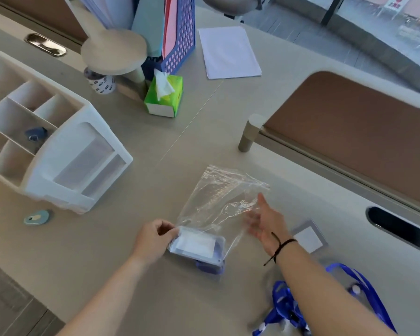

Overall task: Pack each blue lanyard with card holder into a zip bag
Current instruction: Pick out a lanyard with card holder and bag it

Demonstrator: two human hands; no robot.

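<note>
**Nearly in: card holder at the mouth of the bag**

Now the left hand (pixel 155 241) pinches the end of a card holder (pixel 195 247) lying on the worktop (pixel 107 263), fingers curled round its short edge. The holder seems to sit just inside the near end of a clear zip bag (pixel 218 202), with a bit of blue lanyard (pixel 207 266) bunched under it at the bag's edge. Whether that strap is inside the plastic I cannot tell. The right hand (pixel 264 221) is spread, palm turned in, at the bag's right side; motion blur hides whether it touches the film.

To do this well, I'd say steady the bag flat with the spread hand, push the holder deeper, and tuck in all the strap before sealing, or the zip may catch it.

More blue lanyards (pixel 284 309) lie heaped by the right forearm, not yet bagged. A white organiser (pixel 58 151) at the left holds a small dark blue object (pixel 35 134) in one compartment; the others look bare. A green tissue box (pixel 164 98) has a tissue sticking up.
</note>
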